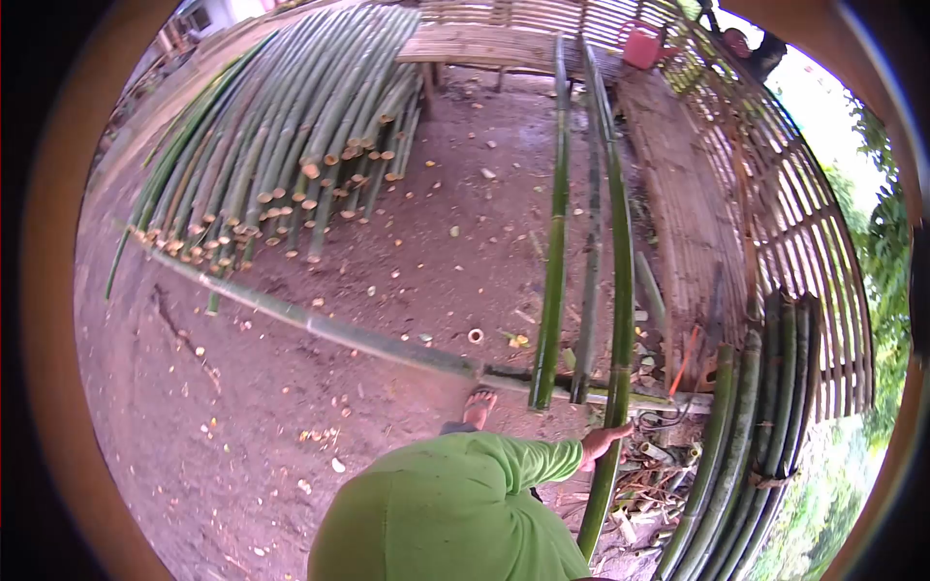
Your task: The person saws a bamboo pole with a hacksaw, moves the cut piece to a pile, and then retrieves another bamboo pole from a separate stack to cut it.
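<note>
My left hand (603, 445) reaches across from a green sleeve and closes around a long green bamboo pole (620, 320). The pole's near end passes behind my shirt at the bottom edge, while its far end lies up by a slatted bench. My right hand is not in view. Left of the held pole, two more lengths of bamboo lie side by side: a glossy green one (556, 252) and a duller one (592, 242). Their near ends reach past a bamboo pole lying crosswise on the ground (339, 327). My bare foot (480, 402) stands beside this crosswise pole.
A big stack of cut bamboo (281, 145) occupies the upper left. Dark upright poles (756, 426), tied together, stand at the right by a slatted fence (794, 203). A red plastic container (640, 45) sits on the bench (504, 46). Bamboo scraps (644, 484) litter the ground below my hand.
</note>
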A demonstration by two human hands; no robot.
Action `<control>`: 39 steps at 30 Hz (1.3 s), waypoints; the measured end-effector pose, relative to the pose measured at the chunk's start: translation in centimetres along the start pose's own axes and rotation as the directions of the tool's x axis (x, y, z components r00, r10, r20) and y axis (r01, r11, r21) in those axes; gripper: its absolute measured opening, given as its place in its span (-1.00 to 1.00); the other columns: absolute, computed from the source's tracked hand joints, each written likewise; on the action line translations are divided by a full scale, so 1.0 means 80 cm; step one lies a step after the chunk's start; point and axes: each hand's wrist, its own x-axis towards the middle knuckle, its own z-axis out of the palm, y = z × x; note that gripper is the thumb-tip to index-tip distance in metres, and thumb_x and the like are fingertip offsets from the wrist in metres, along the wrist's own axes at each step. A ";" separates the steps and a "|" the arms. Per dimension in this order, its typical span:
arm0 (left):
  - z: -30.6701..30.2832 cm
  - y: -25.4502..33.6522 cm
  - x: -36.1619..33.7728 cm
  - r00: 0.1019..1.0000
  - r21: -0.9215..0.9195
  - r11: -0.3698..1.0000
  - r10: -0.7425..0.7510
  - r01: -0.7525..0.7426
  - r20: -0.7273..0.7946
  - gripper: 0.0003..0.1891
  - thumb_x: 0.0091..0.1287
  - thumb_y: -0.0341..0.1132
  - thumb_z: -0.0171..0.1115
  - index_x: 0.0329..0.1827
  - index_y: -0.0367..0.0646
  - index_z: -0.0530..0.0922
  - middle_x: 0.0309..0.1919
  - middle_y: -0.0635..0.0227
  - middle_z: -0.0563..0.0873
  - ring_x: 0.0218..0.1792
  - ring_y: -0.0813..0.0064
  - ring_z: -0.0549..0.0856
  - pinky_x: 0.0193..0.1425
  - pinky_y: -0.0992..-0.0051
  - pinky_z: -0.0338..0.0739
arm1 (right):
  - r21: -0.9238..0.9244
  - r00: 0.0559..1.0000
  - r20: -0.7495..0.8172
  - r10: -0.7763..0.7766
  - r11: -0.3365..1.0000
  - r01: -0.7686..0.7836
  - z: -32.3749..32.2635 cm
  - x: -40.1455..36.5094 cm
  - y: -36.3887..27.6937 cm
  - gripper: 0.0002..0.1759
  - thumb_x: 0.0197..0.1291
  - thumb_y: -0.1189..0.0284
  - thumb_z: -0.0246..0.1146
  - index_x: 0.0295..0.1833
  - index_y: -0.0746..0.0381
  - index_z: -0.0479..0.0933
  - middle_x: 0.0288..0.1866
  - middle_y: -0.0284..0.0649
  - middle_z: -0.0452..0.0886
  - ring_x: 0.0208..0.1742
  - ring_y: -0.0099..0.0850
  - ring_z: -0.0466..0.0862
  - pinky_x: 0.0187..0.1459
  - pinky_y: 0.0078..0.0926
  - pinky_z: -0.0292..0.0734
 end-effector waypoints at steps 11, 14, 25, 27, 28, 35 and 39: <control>-0.107 0.022 -0.158 0.955 -0.252 0.927 0.295 -0.276 0.036 -0.19 0.14 0.39 0.19 0.10 -0.23 0.40 -0.13 0.11 0.66 -0.09 0.19 0.71 0.10 0.17 0.60 | -0.002 0.889 0.021 -0.458 0.889 0.458 -0.014 0.059 -0.046 -0.41 -0.31 0.11 0.52 -0.24 0.23 0.43 -0.45 0.00 0.52 -0.42 0.00 0.57 -0.43 -0.13 0.40; -0.158 0.081 -0.214 0.840 -0.329 0.778 0.532 -0.535 -0.106 -0.26 0.18 0.36 0.18 -0.03 -0.26 0.46 -0.16 0.08 0.66 -0.19 0.14 0.71 0.01 0.11 0.62 | -0.005 0.839 0.031 -0.544 0.839 0.544 -0.019 0.065 -0.066 -0.41 -0.31 0.10 0.51 -0.24 0.22 0.42 -0.46 -0.01 0.51 -0.43 -0.01 0.57 -0.44 -0.13 0.39; -0.324 0.112 -0.480 0.523 -0.338 0.407 0.550 -0.849 -0.651 -0.50 0.29 0.13 0.23 -0.22 -0.22 0.43 -0.36 0.20 0.57 -0.25 0.09 0.67 0.01 -0.02 0.59 | 0.030 0.581 0.292 -0.760 0.615 0.788 0.048 0.046 -0.298 -0.68 -0.25 0.39 0.39 -0.32 0.17 0.45 -0.52 -0.04 0.53 -0.52 0.00 0.56 -0.49 -0.07 0.44; -0.372 0.107 -0.527 0.429 -0.286 0.350 0.461 -0.892 -0.776 -0.41 0.16 0.14 0.37 -0.22 -0.29 0.43 -0.39 0.13 0.59 -0.35 0.12 0.70 -0.15 0.07 0.65 | 0.036 0.477 0.380 -0.792 0.528 0.848 0.074 0.034 -0.355 -0.65 -0.27 0.34 0.42 -0.32 0.15 0.45 -0.49 -0.07 0.56 -0.47 -0.02 0.59 -0.44 -0.07 0.48; -0.391 0.107 -0.552 0.396 -0.283 0.304 0.433 -0.910 -0.810 -0.43 0.17 0.12 0.37 -0.21 -0.27 0.42 -0.39 0.13 0.58 -0.37 0.11 0.68 -0.19 0.05 0.64 | 0.043 0.425 0.415 -0.804 0.484 0.874 0.087 0.030 -0.385 -0.63 -0.27 0.32 0.43 -0.31 0.14 0.45 -0.47 -0.08 0.57 -0.45 -0.03 0.61 -0.42 -0.07 0.49; -0.511 0.090 -0.644 0.116 -0.096 0.097 0.224 -0.991 -0.968 -0.58 0.31 0.01 0.28 -0.10 -0.14 0.38 -0.42 0.17 0.55 -0.46 0.10 0.63 -0.31 0.01 0.61 | 0.049 0.250 0.619 -0.744 0.355 0.934 0.143 0.000 -0.551 -0.64 -0.19 0.29 0.37 -0.24 0.13 0.45 -0.39 -0.07 0.62 -0.36 -0.01 0.65 -0.30 0.01 0.51; -0.547 0.094 -0.663 -0.055 0.072 0.160 0.110 -0.984 -0.992 -0.55 0.34 0.00 0.25 -0.03 -0.17 0.34 -0.42 0.18 0.54 -0.50 0.16 0.62 -0.36 0.10 0.62 | 0.047 0.172 0.736 -0.655 0.303 0.952 0.176 0.002 -0.609 -0.71 -0.04 0.30 0.23 -0.18 0.14 0.45 -0.35 -0.04 0.64 -0.33 0.03 0.67 -0.28 0.05 0.50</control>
